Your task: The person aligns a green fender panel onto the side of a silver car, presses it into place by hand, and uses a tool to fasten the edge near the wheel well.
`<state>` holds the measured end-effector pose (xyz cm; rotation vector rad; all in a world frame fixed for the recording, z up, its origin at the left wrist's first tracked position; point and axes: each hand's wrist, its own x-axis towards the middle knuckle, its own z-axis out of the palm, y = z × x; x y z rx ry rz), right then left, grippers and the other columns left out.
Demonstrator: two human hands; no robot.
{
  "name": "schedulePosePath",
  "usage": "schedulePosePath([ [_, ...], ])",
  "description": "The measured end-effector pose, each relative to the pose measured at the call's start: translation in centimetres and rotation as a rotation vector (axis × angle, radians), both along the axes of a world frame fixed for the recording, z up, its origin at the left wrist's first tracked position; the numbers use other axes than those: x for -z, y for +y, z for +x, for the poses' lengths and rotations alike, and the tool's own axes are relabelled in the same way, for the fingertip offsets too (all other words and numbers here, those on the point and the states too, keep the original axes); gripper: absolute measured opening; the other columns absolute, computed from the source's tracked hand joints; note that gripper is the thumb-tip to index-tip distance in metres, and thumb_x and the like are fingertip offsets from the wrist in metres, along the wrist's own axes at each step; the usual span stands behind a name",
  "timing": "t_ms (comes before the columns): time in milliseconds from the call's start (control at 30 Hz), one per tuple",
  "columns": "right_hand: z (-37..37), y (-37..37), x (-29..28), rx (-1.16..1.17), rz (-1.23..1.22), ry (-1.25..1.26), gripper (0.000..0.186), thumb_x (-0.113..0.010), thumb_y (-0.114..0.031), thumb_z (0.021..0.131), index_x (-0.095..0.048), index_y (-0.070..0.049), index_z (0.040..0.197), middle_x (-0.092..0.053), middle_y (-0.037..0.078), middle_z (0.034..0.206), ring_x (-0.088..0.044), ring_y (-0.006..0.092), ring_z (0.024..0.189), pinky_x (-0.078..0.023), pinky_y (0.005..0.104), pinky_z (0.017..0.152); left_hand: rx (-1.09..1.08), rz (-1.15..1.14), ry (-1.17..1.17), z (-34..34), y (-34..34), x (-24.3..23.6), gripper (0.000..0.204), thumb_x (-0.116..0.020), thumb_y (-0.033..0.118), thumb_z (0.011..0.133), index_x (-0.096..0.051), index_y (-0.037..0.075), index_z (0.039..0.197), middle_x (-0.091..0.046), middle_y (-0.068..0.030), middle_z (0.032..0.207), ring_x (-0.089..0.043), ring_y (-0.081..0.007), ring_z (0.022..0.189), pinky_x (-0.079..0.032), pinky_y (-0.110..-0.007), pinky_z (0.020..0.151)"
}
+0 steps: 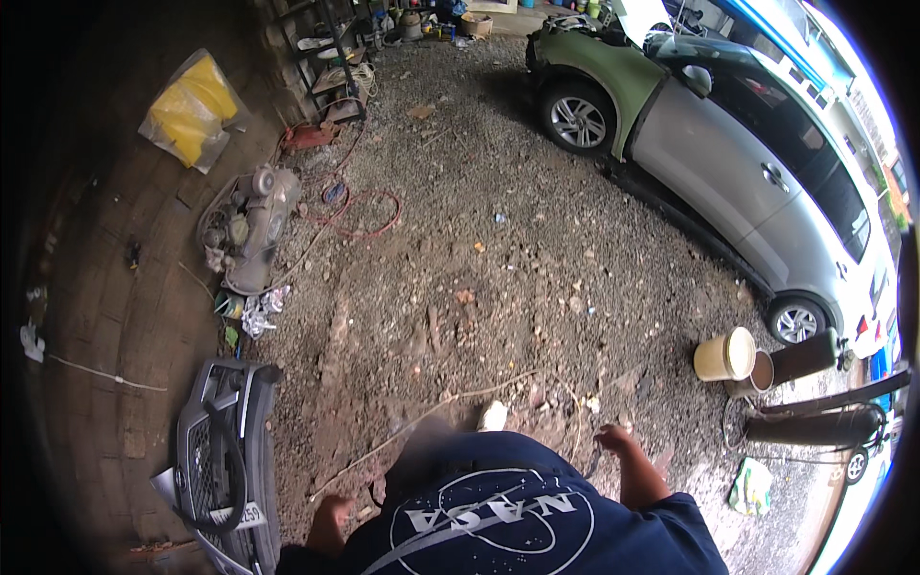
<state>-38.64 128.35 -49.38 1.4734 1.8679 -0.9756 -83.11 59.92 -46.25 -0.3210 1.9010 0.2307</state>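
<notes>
At my right side, my right hand (613,438) hangs over the gravel with its fingers loosely curled, and nothing shows in it. My left hand (333,513) hangs low on the other side, blurred, its fingers mostly hidden. Left of that hand, a dark grey car bumper (257,402) with a mesh grille and a black strip lies along the brick paving. A thin pale cord or hose (436,407) runs over the ground in front of me. Below me, the tip of one light shoe (493,415) pokes out past my dark blue shirt (498,479).
A silver car (738,172) with a green front fender stands at right. Near its rear wheel are a cream bucket (725,355) and dark gas cylinders (815,427). At left lie a dusty compressor (259,230), a red hose (383,225) and a yellow item in clear plastic (196,110). Shelving (326,62) stands farther back.
</notes>
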Motion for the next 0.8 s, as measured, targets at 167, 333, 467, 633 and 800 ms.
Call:
schedulePosePath([
  [167,-14.2,17.2,-3.0,0.081,0.312,0.168,0.055,-0.076,-0.041,0.087,-0.068,-0.009,0.131,-0.073,0.024,0.118,-0.07,0.0379,0.114,-0.054,0.0432,0.099,0.101,-0.013,-0.053,-3.2,6.6,-3.0,0.043,-0.067,0.039,0.099,-0.071,0.001,0.118,-0.073,-0.02,0.113,-0.071,-0.0353,0.097,-0.056,-0.05,0.081],
  [333,-29.9,26.3,-1.9,0.157,0.241,0.204,0.053,-0.075,-0.041,0.088,-0.069,-0.01,0.13,-0.073,0.024,0.119,-0.069,0.0386,0.114,-0.054,0.0428,0.099,0.279,0.03,0.002,-20.0,19.4,0.1,0.042,-0.065,0.037,0.098,-0.072,0.0,0.118,-0.073,-0.0212,0.114,-0.072,-0.0377,0.097,-0.056,-0.049,0.082],
  [467,-40.6,29.8,0.9,0.036,0.218,0.183,0.058,-0.075,-0.046,0.088,-0.068,-0.014,0.136,-0.073,0.019,0.122,-0.072,0.0358,0.108,-0.056,0.0436,0.096,1.028,0.189,0.257,-43.7,34.4,3.4,0.042,-0.064,0.036,0.098,-0.072,0.0,0.118,-0.073,-0.0221,0.116,-0.072,-0.0396,0.098,-0.056,-0.049,0.082],
  [633,-42.8,34.2,-0.7,0.237,-0.123,0.135,0.056,-0.073,-0.04,0.092,-0.063,-0.012,0.14,-0.075,0.014,0.105,-0.074,0.0227,0.082,-0.061,0.04,0.067,0.418,0.58,0.72,-66.3,62.5,-3.9,0.042,-0.07,0.033,0.096,-0.068,0.002,0.123,-0.073,-0.022,0.114,-0.071,-0.0359,0.108,-0.055,-0.046,0.091],
  [800,-49.1,41.3,-4.0,0.57,-0.182,-0.007,0.036,-0.063,-0.031,0.096,-0.07,-0.009,0.124,-0.074,0.01,0.104,-0.075,0.0216,0.085,-0.061,0.0419,0.066,0.241,0.828,0.695,-81.1,82.3,-14.6,0.046,-0.072,0.024,0.097,-0.062,0.0,0.135,-0.07,-0.0237,0.128,-0.069,-0.0301,0.118,-0.054,-0.04,0.098],
])
